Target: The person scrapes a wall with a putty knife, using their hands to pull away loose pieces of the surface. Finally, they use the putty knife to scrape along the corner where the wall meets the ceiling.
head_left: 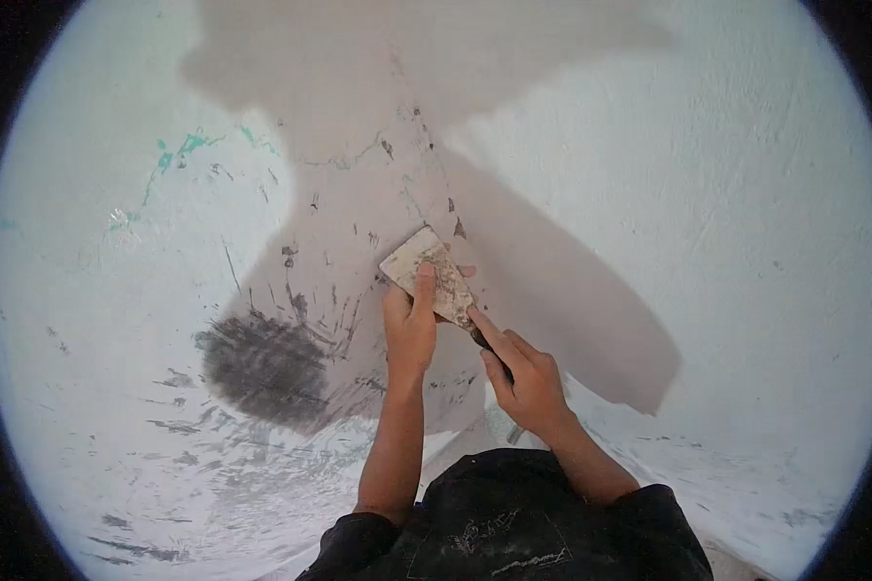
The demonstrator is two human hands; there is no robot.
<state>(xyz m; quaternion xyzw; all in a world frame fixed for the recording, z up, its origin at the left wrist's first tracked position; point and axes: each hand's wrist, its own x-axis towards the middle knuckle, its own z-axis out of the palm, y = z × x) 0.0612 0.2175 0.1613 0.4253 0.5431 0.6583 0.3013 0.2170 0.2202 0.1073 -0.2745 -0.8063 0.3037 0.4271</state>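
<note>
From where I stand, the person is working right at the corner seam (421,145) where the two walls meet. The scraper (434,276) is laid flat against the plaster just below the seam's cracked, chipped stretch, with its broad, crusted blade tilted up and to the left. The left hand (409,324) is on the blade itself. Its forefinger (423,286) is stretched along the metal and pressing it to the wall, the other fingers are curled close, and one fingertip seems to peek out past the blade's far edge. The right hand (525,382) sits lower and to the right of the seam, fingers wrapped tight round the dark handle (484,341). A grey, damp-looking band (572,300) fans out on both sides of the seam. Down to its left is a dark scuffed patch (262,363) with scratch marks around it, and higher on that side are teal flecks (179,150). The black shirt (513,523) fills the bottom of the view. The risk I see is the forefinger riding so near the blade's edge: if the scraper catches on a chip in the seam and jerks, that finger could slide off and get nicked. Too much pressure at this angle might also gouge the soft grey coat or break more plaster loose from the crack.
</note>
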